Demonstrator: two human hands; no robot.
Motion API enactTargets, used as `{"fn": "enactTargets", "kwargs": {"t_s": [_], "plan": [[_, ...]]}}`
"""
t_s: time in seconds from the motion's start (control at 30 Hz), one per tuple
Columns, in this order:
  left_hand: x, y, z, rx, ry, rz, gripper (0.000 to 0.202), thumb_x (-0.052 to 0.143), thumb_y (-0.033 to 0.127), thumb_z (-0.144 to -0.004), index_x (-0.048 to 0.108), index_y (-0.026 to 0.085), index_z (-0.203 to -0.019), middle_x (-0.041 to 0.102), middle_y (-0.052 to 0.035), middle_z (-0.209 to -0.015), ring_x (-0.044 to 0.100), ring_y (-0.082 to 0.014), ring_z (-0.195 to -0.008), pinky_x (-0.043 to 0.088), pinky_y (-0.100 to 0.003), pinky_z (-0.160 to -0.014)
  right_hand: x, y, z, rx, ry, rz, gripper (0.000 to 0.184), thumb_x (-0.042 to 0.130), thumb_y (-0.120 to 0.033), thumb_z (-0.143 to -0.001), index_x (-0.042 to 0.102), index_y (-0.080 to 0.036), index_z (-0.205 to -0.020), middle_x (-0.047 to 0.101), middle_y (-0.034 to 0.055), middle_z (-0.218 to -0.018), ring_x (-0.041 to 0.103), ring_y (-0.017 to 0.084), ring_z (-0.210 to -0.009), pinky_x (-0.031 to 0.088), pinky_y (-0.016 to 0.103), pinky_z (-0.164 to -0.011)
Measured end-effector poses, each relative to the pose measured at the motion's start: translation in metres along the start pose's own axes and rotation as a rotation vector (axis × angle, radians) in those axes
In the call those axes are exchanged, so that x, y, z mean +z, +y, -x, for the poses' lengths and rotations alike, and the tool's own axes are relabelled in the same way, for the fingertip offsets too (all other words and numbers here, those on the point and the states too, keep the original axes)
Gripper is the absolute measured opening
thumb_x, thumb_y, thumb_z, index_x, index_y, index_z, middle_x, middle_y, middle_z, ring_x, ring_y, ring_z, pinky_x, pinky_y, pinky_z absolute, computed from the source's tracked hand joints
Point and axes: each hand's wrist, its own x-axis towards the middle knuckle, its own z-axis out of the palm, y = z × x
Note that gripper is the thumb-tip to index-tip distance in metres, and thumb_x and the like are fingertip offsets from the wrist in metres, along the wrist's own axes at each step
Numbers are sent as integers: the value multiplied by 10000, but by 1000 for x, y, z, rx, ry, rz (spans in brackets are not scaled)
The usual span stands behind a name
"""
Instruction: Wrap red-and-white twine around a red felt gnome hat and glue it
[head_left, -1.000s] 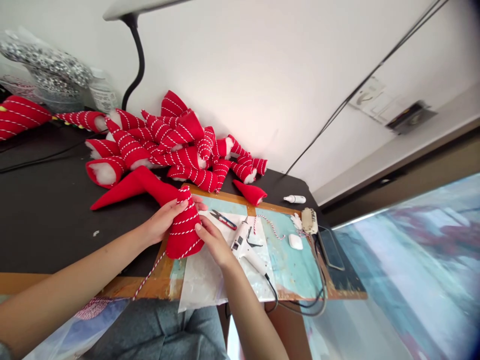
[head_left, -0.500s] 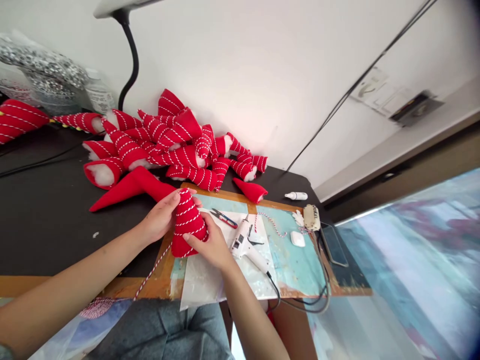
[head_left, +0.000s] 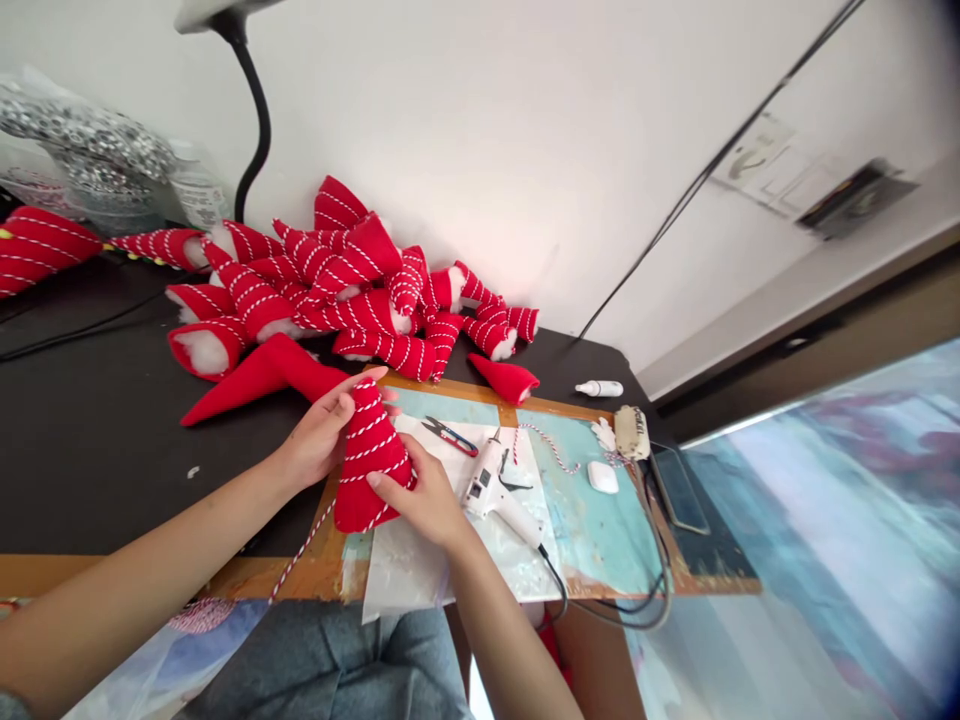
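Observation:
Both hands hold a red felt cone [head_left: 369, 455] wound with red-and-white twisted cord. My left hand [head_left: 322, 430] is around its narrow upper end, with the fingertips showing behind it. At the lower right side, my right hand [head_left: 424, 495] grips the cone, thumb on the front face. A loose length of the twisted cord [head_left: 304, 550] runs from the cone's lower left down over the table edge. To the right of my hands lie a white glue gun [head_left: 495, 490] and small thread snips [head_left: 451, 437].
Many similar cord-wound red cones [head_left: 345, 260] are heaped behind, several showing white stuffing. A plain red felt cone [head_left: 262, 375] lies left. On the right are a cord piece [head_left: 551, 445], a white case [head_left: 602, 477], a phone [head_left: 679, 490] and a small white bottle [head_left: 598, 388].
The cone has turned slightly in my hands, showing more of its front, and its wide end sits a little lower. My left fingers have straightened somewhat at the tip. The view has shifted slightly.

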Motion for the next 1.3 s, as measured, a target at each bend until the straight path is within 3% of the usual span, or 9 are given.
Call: {"fn": "enactTargets", "kwargs": {"t_s": [0.13, 0.3, 0.37, 0.5, 0.7, 0.93, 1.03, 1.13, 1.3], "plan": [[-5, -3, -2, -11, 5, -6, 899, 968, 725, -650, 728, 248, -1373, 839, -84, -1094, 810, -301, -957, 666, -387, -802, 1, 1, 0, -21, 17, 65, 450, 790, -456, -889, 682, -238, -1266, 803, 63, -1162, 755, 267, -1010, 605, 427, -958], [2, -7, -3, -29, -73, 34, 930, 890, 848, -616, 765, 255, -1320, 805, -128, -1281, 722, -366, -1263, 622, -454, -1024, 5, 11, -3, -185, 270, 382, 671, 812, -443, -868, 574, -204, -1449, 710, 187, -1429, 667, 389, -1315, 507, 578, -1158], [4, -10, -3, -56, -87, 33, 821, 977, 753, -588, 802, 250, -1213, 806, -118, -1280, 698, -379, -1311, 607, -459, -1062, 7, 15, -5, -206, 355, 522, 733, 804, -478, -890, 537, -172, -1500, 690, 241, -1434, 642, 442, -1325, 476, 645, -1165], [4, -15, -2, -121, -56, 40, 484, 964, 591, -764, 817, 220, -1038, 830, -97, -1189, 732, -344, -1256, 622, -424, -1037, 8, 18, -2, -265, 370, 605, 804, 746, -608, -935, 489, -176, -1563, 657, 249, -1475, 611, 458, -1348, 442, 670, -1178], [-3, -7, -6, -256, 9, 100, 420, 834, 597, -885, 791, 216, -1058, 835, -96, -1094, 780, -343, -1136, 672, -452, -964, -1, 6, 11, -421, 334, 445, 479, 496, -520, -1079, 580, -275, -1482, 676, 131, -1427, 610, 335, -1363, 448, 557, -1196], [5, 8, -3, -301, -7, 70, 350, 804, 537, -873, 767, 235, -1046, 823, -101, -980, 800, -375, -1070, 689, -513, -923, 0, 7, 14, -436, 428, 338, 311, 476, -400, -1093, 641, -294, -1334, 725, 116, -1312, 650, 330, -1285, 479, 557, -1130], [6, 27, -8, -258, -37, 8, 329, 735, 524, -904, 772, 245, -1073, 824, -90, -911, 807, -386, -1032, 688, -538, -904, 0, 11, 11, -438, 488, 229, 267, 475, -420, -1097, 643, -290, -1258, 729, 115, -1237, 667, 318, -1207, 514, 528, -1070], [13, 63, -27, -197, -73, -56, 205, 708, 333, -917, 772, 226, -1080, 813, -69, -810, 815, -377, -926, 687, -546, -867, -2, 11, 9, -418, 537, 106, 291, 471, -485, -1099, 652, -279, -1195, 722, 102, -1141, 681, 294, -1099, 543, 484, -1001], [53, 139, -86, 111, -140, -52, 145, 708, 90, -938, 739, 223, -990, 744, -12, -684, 753, -258, -737, 671, -404, -765, -7, -8, 14, -379, 558, -30, 281, 496, -476, -1095, 641, -258, -1195, 718, 78, -1142, 682, 250, -1092, 550, 435, -1009]]}}
